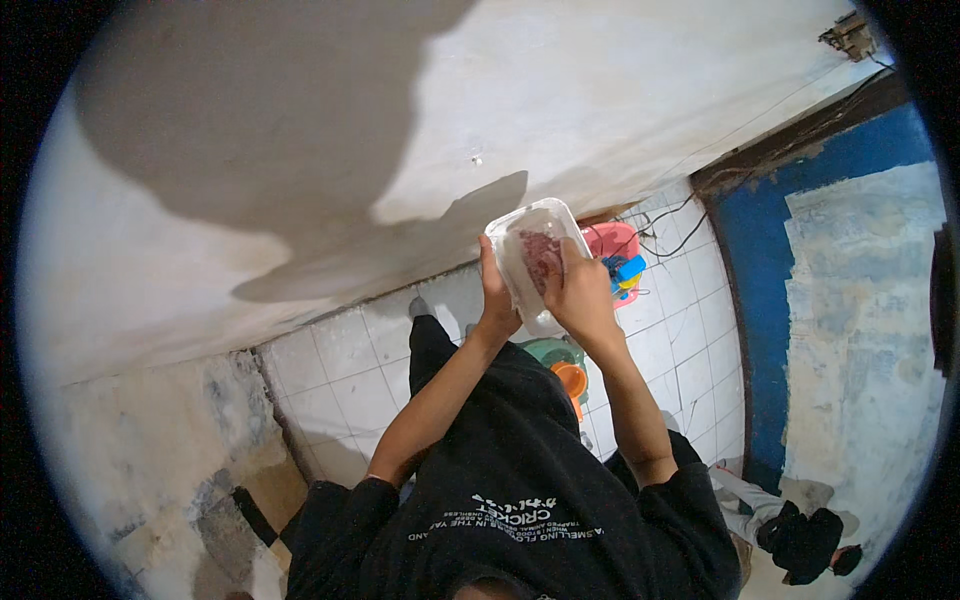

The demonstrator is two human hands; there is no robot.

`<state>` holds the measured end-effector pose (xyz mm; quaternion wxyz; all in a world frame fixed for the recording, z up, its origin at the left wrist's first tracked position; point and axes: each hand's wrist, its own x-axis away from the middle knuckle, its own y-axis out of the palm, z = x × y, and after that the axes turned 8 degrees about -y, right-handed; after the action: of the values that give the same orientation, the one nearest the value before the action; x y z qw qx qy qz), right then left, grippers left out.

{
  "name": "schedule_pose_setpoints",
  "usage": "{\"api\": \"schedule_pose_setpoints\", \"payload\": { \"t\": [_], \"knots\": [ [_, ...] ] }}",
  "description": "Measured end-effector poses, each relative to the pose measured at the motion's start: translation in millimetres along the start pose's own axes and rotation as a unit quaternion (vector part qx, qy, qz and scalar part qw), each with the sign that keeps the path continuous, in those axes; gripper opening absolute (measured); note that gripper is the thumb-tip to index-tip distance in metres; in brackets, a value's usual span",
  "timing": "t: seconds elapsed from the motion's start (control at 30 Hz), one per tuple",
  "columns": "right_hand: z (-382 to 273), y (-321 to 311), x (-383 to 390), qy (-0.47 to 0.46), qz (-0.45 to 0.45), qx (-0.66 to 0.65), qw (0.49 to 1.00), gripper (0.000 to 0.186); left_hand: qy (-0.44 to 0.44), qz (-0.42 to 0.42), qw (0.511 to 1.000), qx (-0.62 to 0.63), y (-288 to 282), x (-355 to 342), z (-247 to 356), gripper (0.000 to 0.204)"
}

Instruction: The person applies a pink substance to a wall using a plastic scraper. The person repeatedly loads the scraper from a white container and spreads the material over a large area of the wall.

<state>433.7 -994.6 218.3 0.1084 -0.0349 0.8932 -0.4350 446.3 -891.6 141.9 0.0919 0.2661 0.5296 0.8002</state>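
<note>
In front of my body I hold a white rectangular tray-like container [548,212], tilted with its inside toward me. My left hand [497,292] is closed round its left edge, the thumb up along the side. Inside it, my right hand [580,288] grips a reddish, mottled wad [540,255] that looks like a crumpled cloth and presses it against the container's inner face. The fingers hide part of the wad, so its exact kind is unclear.
A pink basin [612,238] with a blue and yellow item [628,270] stands beyond my right hand. Below the container are a green basin [545,350] and an orange dipper [570,378]. A pale wall [300,150] rises ahead; another person [800,540] is at lower right.
</note>
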Motion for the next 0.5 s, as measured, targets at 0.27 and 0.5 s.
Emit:
{"api": "schedule_pose_setpoints", "payload": {
  "t": [0.27, 0.5],
  "knots": [
    [8, 13, 1, -0.019, 0.019, -0.011, 1.000, 0.009, -0.029, -0.005, 0.999, 0.028, -8, -2, 4, 0.076],
    [10, 29, 4, 0.025, 0.009, 0.016, 1.000, 0.011, -0.063, -0.010, 0.997, 0.032, -47, -17, -4, 0.075]
  ]
}}
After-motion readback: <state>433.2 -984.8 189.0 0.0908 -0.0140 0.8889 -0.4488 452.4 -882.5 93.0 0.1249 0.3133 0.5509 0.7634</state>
